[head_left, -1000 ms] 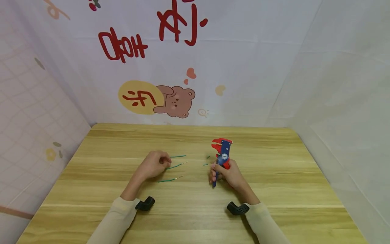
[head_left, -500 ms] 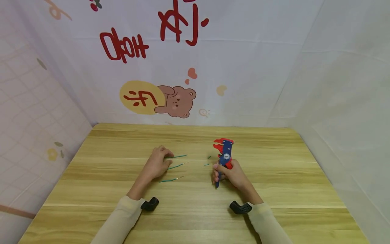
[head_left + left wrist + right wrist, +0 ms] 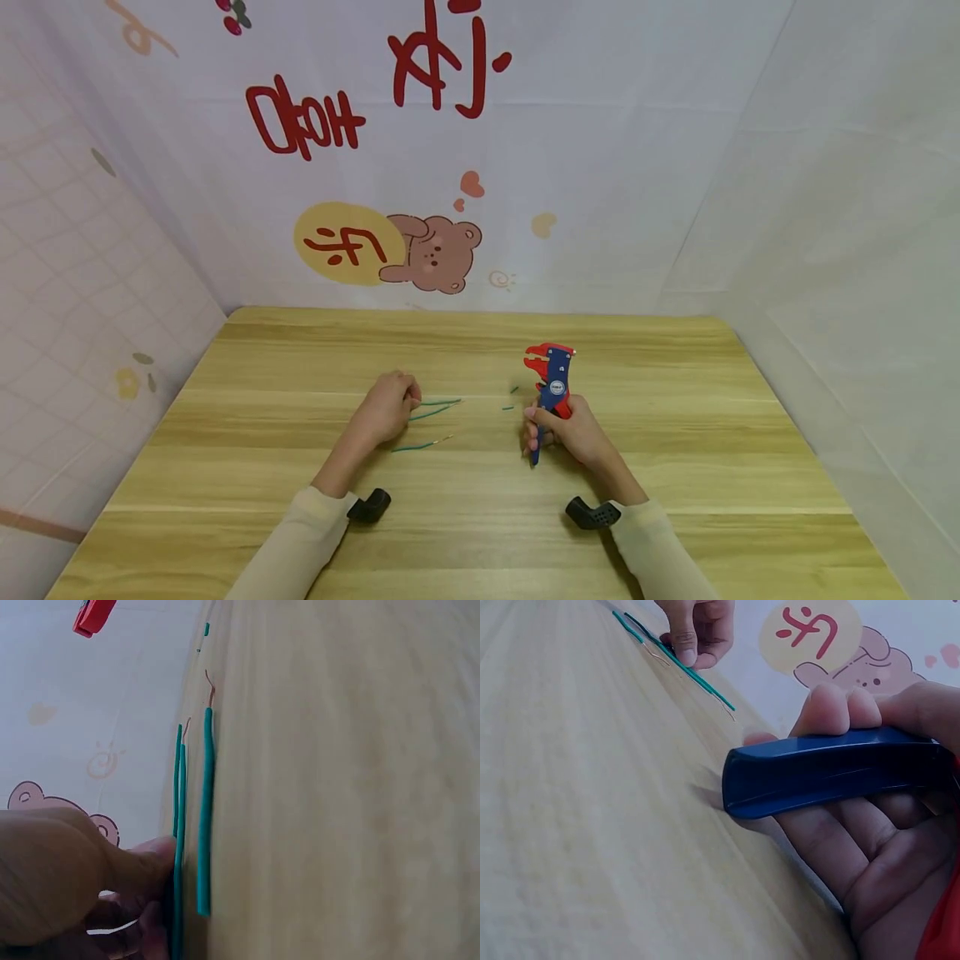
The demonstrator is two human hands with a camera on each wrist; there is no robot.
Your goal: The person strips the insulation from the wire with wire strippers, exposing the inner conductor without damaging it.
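In the head view, my left hand [image 3: 385,408] pinches the left part of a green wire [image 3: 441,403], whose visible right end is still covered. Just in front of it lies a second green wire [image 3: 430,413] with a bare copper tip, partly behind the fingers. Closer to me, a third green wire [image 3: 414,447], also bared at its right end, lies on the table. My right hand [image 3: 573,429] grips a blue and red wire stripper [image 3: 557,379] by its handles, head pointing away from me. The right wrist view shows its blue handle [image 3: 832,772] against the fingers.
Two short green bits [image 3: 508,408] lie on the wooden table [image 3: 480,533] between the wires and the stripper. Behind the table hangs a printed white cloth [image 3: 600,208], and more cloth closes off both sides.
My left hand has gone from spread fingers over the far wire to pinching it. That wire has come toward me, beside the middle one. The right hand keeps its grip on the stripper.
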